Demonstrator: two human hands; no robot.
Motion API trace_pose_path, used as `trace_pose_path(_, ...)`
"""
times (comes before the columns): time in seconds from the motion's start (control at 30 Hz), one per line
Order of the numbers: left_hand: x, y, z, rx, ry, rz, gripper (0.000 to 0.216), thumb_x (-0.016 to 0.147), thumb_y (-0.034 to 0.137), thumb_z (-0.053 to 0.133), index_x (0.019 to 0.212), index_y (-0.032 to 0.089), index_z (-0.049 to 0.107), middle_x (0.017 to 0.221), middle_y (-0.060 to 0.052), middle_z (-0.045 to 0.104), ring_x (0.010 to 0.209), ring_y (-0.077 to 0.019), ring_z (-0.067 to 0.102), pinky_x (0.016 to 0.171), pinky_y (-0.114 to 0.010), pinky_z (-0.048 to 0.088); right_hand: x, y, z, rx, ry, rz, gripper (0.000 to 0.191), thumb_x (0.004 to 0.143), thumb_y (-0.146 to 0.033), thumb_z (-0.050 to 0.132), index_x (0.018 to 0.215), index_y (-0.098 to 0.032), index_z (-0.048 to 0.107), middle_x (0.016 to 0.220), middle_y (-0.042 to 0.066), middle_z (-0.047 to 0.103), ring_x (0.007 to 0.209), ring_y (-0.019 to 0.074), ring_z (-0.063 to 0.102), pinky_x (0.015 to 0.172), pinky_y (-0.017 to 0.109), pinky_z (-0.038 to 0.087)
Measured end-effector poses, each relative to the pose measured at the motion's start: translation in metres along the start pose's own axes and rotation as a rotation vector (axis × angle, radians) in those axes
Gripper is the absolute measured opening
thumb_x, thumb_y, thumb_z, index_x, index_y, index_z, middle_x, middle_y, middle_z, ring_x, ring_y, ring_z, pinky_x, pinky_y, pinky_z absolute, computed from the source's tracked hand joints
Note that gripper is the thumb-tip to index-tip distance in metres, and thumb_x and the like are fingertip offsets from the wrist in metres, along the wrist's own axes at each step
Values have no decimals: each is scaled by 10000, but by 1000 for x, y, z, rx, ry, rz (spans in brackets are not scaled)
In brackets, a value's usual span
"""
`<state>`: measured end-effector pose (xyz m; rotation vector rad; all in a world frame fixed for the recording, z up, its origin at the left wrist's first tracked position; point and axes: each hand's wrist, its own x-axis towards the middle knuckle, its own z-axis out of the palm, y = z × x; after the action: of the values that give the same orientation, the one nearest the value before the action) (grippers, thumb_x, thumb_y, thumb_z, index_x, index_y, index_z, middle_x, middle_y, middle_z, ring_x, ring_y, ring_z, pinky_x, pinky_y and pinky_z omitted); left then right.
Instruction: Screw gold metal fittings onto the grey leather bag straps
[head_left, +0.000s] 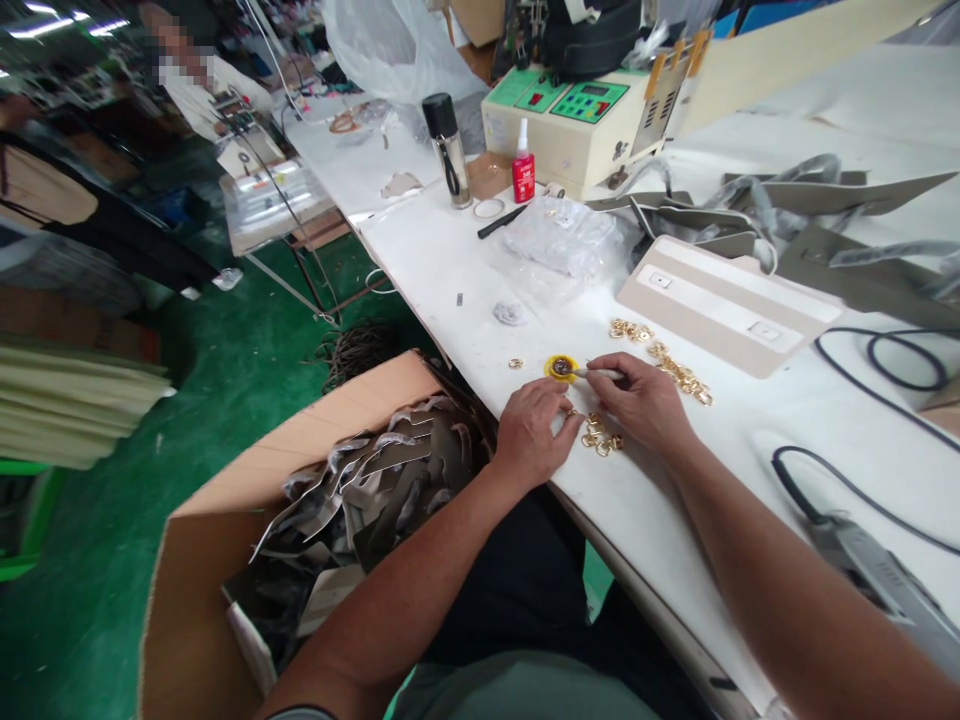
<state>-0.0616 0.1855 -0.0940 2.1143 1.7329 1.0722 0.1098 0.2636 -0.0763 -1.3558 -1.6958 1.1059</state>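
Note:
My right hand (637,400) is closed round a slim, pen-like tool (606,374) with a pale handle. Its thin tip reaches into a small yellow dish (550,374) that holds tiny dark metal pieces (562,367). Just left of it, my left hand (534,432) pinches a small gold metal fitting (572,412) between thumb and finger. A little pile of gold ring-shaped fittings (600,437) lies between the two hands. More gold fittings (679,372) are strewn beyond my right hand, and one loose gold fitting (515,363) sits left of the dish.
A cardboard box (202,490) full of dark strap pieces stands left of the white table (465,340). Farther back are a red bottle (523,172), a flask (448,150) and a cream machine (555,125). A beige panel (731,300) and a grey power tool (877,575) lie on the right.

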Motion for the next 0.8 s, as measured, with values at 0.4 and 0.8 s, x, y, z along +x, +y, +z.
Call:
trace_pose_path(0.4, 1, -3, -1, 56, 31, 21, 103, 890, 226, 765, 932, 215, 672, 1227, -90, 768, 1280, -291, 644, 1106, -510, 511, -3, -4, -4, -54, 6, -54, 260, 843, -424, 668, 899, -188, 761, 613, 0, 657, 521, 150, 543, 545, 284, 423)
trace_pose_path(0.8, 4, -6, -5, 101, 4, -36, 73, 884, 214, 762, 918, 217, 698, 1302, -97, 748, 1336, -309, 606, 1131, -540, 494, -3, 2, 0, 83, 12, 16, 332, 860, -483, 696, 1000, -190, 766, 649, 6, 682, 513, 163, 595, 492, 272, 439)
